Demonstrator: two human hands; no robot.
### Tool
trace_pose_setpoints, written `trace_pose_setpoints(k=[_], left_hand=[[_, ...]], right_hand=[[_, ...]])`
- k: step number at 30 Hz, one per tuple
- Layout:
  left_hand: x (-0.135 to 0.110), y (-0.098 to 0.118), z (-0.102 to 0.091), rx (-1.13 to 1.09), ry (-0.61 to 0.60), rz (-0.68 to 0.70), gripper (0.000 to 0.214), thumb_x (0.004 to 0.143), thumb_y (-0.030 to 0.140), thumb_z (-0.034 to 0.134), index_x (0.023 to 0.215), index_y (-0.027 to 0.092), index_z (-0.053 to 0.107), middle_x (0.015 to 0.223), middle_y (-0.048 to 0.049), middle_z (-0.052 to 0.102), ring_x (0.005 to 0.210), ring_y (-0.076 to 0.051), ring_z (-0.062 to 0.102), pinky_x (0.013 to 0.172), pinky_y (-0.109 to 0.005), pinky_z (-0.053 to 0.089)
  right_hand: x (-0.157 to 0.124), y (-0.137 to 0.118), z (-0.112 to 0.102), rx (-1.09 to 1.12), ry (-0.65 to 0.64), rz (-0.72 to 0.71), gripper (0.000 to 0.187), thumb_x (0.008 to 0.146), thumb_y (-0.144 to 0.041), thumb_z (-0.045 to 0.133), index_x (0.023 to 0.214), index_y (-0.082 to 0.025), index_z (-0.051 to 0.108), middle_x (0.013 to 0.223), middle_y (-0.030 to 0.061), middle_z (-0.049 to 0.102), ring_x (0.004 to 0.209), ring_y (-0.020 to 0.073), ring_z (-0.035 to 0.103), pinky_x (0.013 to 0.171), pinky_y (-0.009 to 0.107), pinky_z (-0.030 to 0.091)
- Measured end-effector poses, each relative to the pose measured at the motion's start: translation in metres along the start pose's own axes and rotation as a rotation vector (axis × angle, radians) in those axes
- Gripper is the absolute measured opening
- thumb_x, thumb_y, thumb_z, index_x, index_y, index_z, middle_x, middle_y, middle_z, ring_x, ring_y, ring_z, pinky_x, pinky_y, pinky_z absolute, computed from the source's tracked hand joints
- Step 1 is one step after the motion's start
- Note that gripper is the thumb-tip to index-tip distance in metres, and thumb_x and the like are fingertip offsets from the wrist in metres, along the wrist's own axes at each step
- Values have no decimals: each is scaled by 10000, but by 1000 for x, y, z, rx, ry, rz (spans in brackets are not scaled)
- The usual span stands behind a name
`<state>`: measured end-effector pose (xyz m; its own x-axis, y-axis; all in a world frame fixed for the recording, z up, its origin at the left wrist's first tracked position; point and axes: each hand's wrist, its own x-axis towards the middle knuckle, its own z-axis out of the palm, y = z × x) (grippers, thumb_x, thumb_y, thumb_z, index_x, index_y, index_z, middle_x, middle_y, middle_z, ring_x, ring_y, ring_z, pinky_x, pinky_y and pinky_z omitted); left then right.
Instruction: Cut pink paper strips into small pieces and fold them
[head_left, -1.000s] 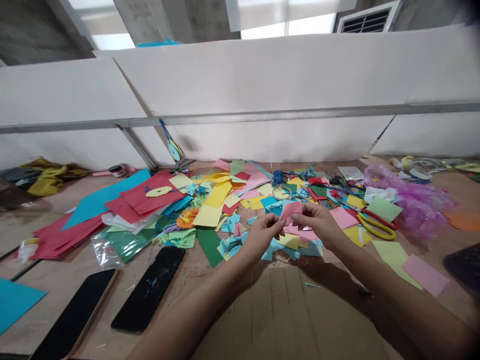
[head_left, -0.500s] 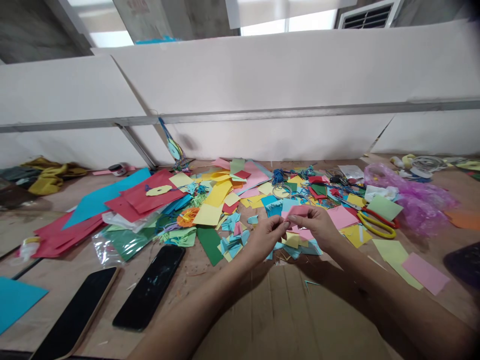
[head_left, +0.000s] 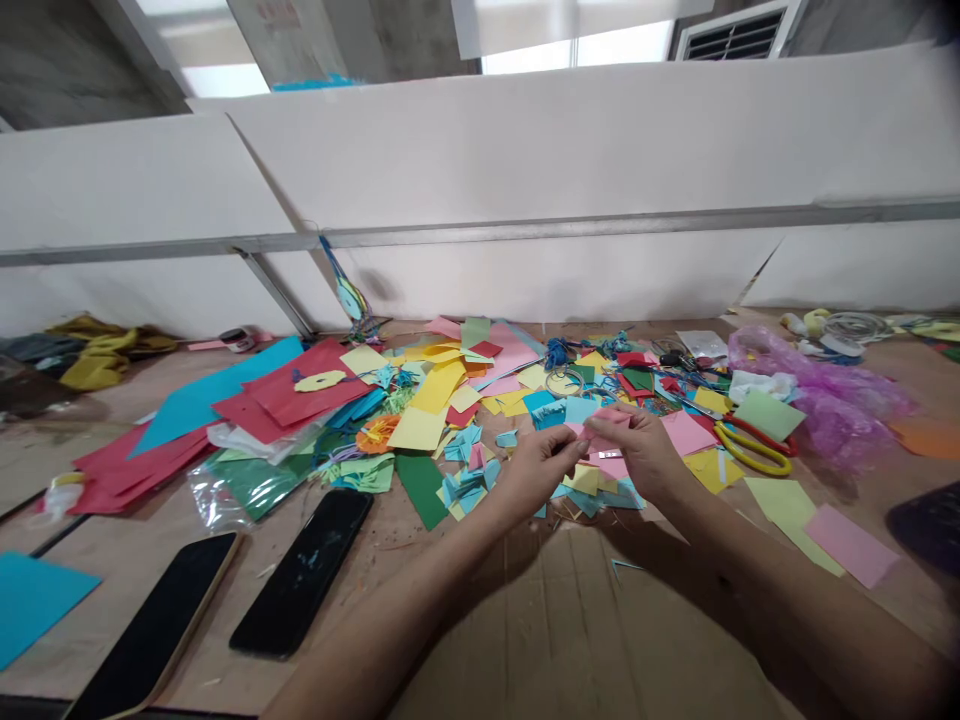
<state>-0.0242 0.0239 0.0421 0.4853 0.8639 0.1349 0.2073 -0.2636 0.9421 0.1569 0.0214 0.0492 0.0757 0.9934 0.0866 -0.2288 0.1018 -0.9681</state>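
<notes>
Two phones (head_left: 301,575) lie left of the left hand (head_left: 538,465); purple plastic bag (head_left: 840,400) right of the right hand (head_left: 639,448); white panel (head_left: 540,150) beyond both.

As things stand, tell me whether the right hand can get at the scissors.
Probably yes: the scissors lie to the right of the right hand, yellow handle uncovered, though that hand grips pink paper.

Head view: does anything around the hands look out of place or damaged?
Nothing looks clearly damaged. Slightly odd: a black phone and a tan-edged phone lie at lower left beside craft paper, and a crumpled purple bag at right looks like discarded wrapping. The pink paper pinched between left hand and right hand shows no obvious fault.
</notes>
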Motion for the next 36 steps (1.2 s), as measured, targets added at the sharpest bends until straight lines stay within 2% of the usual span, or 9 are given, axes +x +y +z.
trace_pose_setpoints(k=[3, 5, 9, 14, 19, 23, 28, 33, 36], left_hand=[[0, -4, 0, -30, -5, -45, 385, 885, 525, 566, 757, 166, 620, 595, 24, 546, 577, -109, 481, 561, -242, 333], [1, -9, 1, -91, 27, -73, 397, 865, 542, 577, 753, 163, 621, 573, 26, 531, 552, -107, 471, 548, -243, 334], [7, -14, 3, -202, 110, -66, 429, 840, 579, 593, 724, 167, 589, 558, 28, 523, 526, -103, 467, 533, -242, 347], [6, -14, 4, -131, 93, -38, 420, 876, 568, 580, 770, 163, 613, 593, 20, 551, 547, -104, 482, 535, -239, 350], [4, -9, 2, -153, 47, -17, 461, 914, 583, 512, 713, 172, 567, 627, 2, 575, 571, -108, 503, 564, -243, 378], [3, -9, 0, -146, 51, 10, 366, 892, 524, 582, 791, 172, 592, 665, 4, 596, 599, -111, 520, 582, -242, 398], [5, -8, -3, -159, 12, 3, 353, 880, 508, 592, 776, 171, 591, 665, -8, 605, 608, -118, 529, 590, -249, 414], [5, -5, -2, -166, 7, 7, 350, 860, 521, 609, 823, 173, 605, 723, -13, 612, 655, -128, 542, 601, -252, 429], [5, -7, -2, -150, 44, 6, 353, 845, 518, 613, 762, 179, 561, 662, 6, 568, 599, -117, 503, 565, -246, 392]], right_hand=[[12, -11, -17, 42, 166, -93, 305, 578, -402, 909, 655, -215, 681, 628, -33, 575, 577, 108, 473, 551, 254, 397], [17, -17, -25, 47, 201, -123, 326, 582, -428, 903, 681, -219, 673, 651, -29, 582, 574, 103, 469, 539, 248, 387], [11, -13, -17, -44, 77, -10, 380, 672, -537, 824, 834, -220, 691, 742, -12, 621, 597, 110, 509, 558, 249, 415], [-6, -3, 2, -197, -106, 57, 333, 647, -480, 855, 715, -192, 702, 690, 11, 654, 629, 137, 539, 600, 273, 432], [-5, -6, -1, -139, -11, 33, 285, 616, -436, 871, 678, -211, 707, 651, -4, 646, 586, 134, 514, 568, 280, 425], [-3, -7, -4, -113, 15, 31, 290, 591, -429, 884, 675, -215, 707, 644, -8, 631, 572, 129, 502, 546, 276, 429], [-3, -8, -4, -148, 31, 22, 290, 608, -446, 869, 707, -213, 727, 644, 1, 635, 561, 135, 493, 538, 288, 440], [-8, -6, 2, -220, -78, -33, 287, 679, -469, 827, 768, -207, 755, 700, 22, 673, 635, 165, 552, 583, 301, 444], [-12, -2, 9, -212, -100, -28, 315, 652, -478, 846, 751, -200, 736, 682, 7, 651, 641, 158, 547, 604, 298, 448]])
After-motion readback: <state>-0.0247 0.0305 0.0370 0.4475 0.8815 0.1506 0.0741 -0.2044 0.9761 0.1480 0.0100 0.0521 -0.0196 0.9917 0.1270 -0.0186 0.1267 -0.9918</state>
